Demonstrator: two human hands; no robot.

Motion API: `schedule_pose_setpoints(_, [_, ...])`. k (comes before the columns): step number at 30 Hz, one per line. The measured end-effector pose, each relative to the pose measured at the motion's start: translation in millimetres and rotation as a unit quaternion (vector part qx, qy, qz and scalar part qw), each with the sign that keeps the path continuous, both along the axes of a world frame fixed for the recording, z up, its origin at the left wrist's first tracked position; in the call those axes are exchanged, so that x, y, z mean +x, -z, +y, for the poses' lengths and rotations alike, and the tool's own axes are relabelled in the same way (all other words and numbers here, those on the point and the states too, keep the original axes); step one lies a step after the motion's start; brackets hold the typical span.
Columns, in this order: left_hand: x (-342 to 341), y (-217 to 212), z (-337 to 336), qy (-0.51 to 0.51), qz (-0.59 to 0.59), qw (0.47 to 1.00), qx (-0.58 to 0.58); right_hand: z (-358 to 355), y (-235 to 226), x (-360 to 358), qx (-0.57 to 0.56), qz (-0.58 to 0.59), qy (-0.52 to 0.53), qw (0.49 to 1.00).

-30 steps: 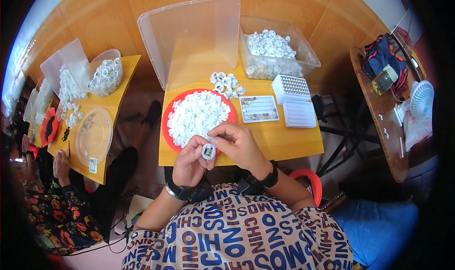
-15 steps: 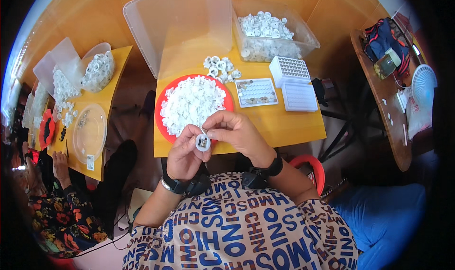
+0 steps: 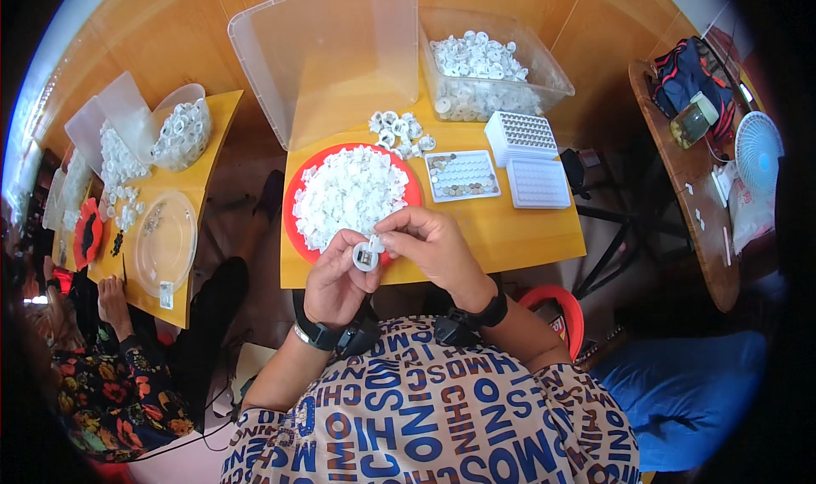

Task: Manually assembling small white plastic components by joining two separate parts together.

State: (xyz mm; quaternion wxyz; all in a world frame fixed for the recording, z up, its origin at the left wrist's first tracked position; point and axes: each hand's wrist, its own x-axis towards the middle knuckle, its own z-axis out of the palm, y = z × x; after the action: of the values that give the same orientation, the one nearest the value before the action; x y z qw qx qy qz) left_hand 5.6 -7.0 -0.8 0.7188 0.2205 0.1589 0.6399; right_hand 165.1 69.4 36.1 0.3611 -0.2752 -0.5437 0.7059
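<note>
Over the table's near edge, my left hand (image 3: 331, 288) pinches a small round white plastic housing (image 3: 365, 258) with dark and metallic parts inside. My right hand (image 3: 440, 244) has thumb and forefinger closed on a small white plastic piece (image 3: 376, 243) at the housing's upper right rim. Whether that piece is joined to the housing I cannot tell. Just beyond both hands lies a red round tray (image 3: 295, 220) heaped with small white plastic pieces (image 3: 350, 197).
Right of the red tray sit a white tray (image 3: 459, 195) of button cells, stacked white trays (image 3: 520, 134) and another white tray (image 3: 539, 185). Behind are loose round housings (image 3: 396, 132), a clear bin (image 3: 551, 76) and an upright clear panel (image 3: 327, 59). A co-worker's hand (image 3: 112, 301) rests at the left table.
The small white piece now shows at the housing's upper right rim. My right fingertips have shifted slightly right and down. The view has tilted a little.
</note>
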Motion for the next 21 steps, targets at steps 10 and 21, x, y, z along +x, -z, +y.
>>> schedule_pose_setpoints(10, [1.7,4.4,1.1,-0.016,-0.008,0.999,-0.029,-6.1,-6.0,-0.5,0.049,-0.016,0.044,0.998])
schedule_pose_setpoints(21, [6.1,1.0,-3.4,-0.011,-0.017,1.0,-0.008,-12.9,-5.4,-1.5,0.078,-0.011,0.039,0.996])
